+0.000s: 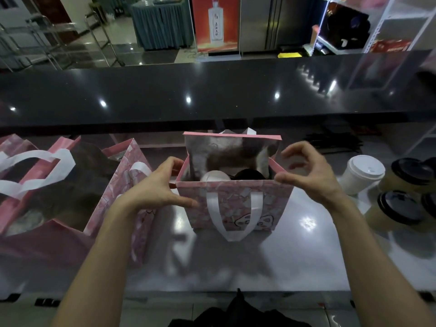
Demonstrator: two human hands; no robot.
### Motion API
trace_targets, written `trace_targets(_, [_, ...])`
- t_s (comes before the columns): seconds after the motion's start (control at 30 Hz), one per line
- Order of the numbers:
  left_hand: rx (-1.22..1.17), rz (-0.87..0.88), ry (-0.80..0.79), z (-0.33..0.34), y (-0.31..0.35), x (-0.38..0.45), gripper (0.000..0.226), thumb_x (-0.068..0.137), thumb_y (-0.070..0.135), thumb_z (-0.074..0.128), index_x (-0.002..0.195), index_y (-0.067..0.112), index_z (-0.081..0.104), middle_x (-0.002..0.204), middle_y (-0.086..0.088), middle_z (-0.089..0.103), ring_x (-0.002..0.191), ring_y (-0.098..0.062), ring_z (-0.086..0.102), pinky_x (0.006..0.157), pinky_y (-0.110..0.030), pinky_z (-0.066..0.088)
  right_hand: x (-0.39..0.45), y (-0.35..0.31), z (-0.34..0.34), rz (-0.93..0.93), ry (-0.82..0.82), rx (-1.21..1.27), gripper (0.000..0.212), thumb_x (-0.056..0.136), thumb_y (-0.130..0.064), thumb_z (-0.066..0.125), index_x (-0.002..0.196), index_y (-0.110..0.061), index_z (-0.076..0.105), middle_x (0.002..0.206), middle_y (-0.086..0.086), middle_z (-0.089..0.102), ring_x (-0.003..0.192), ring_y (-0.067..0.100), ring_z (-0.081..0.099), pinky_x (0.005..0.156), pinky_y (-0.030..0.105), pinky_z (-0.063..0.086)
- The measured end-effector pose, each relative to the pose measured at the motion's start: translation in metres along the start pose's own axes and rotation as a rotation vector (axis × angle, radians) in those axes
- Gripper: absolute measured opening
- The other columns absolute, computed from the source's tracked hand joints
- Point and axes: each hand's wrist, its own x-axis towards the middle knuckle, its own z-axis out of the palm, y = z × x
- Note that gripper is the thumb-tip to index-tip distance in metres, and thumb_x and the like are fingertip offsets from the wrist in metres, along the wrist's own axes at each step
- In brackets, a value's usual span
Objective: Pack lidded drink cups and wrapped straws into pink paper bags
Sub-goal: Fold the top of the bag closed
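Note:
A pink paper bag with white handles stands open on the steel counter, straight ahead. Inside it I see a white cup lid and a black cup lid side by side. My left hand grips the bag's left rim, thumb on the front panel. My right hand hovers at the bag's right rim with fingers curled apart, thumb touching the front corner. No straws are visible.
Two more pink bags stand open at the left. At the right sit a white-lidded cup and several black-lidded cups. A raised black ledge runs behind the counter.

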Motion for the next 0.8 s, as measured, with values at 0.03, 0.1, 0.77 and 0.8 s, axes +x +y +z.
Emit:
trace_targets(0.03, [-0.021,-0.004,-0.008,0.0,0.001,0.003,0.107,0.046,0.068,0.104,0.135,0.044,0.049,0.146,0.02,0.052,0.136,-0.005,0.058,0.114,-0.037,0.054,-0.002,0.009,-0.002,0.074,-0.089,-0.01,0.091,0.046,-0.083,0.09,0.115,-0.03,0.065,0.136,-0.014,0.062,0.121,0.016,0.064,0.103,0.043,0.058])
trace_targets(0.1, [-0.111,-0.014,0.0,0.004,0.0,0.009,0.102,0.05,0.058,0.103,0.137,0.046,0.051,0.158,0.018,0.042,0.143,-0.013,0.054,0.12,-0.043,0.048,-0.002,0.023,-0.001,0.163,-0.233,-0.01,0.084,0.052,-0.068,0.093,0.118,-0.026,0.065,0.16,-0.014,0.043,0.14,0.022,0.052,0.114,0.054,0.051])
trace_targets(0.77, [-0.509,0.114,0.241,0.02,-0.031,0.055,0.079,0.065,0.039,0.106,0.121,0.026,0.052,0.123,-0.007,0.075,0.122,-0.027,0.073,0.107,-0.045,0.059,0.044,0.065,-0.002,0.1,-0.082,0.136,0.078,0.052,-0.052,0.106,0.112,-0.026,0.062,0.12,0.004,0.076,0.122,0.025,0.071,0.11,0.054,0.056])
trace_targets(0.8, [-0.449,0.121,0.266,0.019,-0.03,0.054,0.082,0.066,0.043,0.105,0.124,0.031,0.049,0.121,-0.004,0.075,0.122,-0.024,0.073,0.109,-0.042,0.058,0.043,0.065,-0.001,0.084,-0.06,0.12,0.075,0.058,-0.048,0.104,0.117,-0.035,0.06,0.121,0.003,0.074,0.121,0.022,0.071,0.109,0.05,0.057])
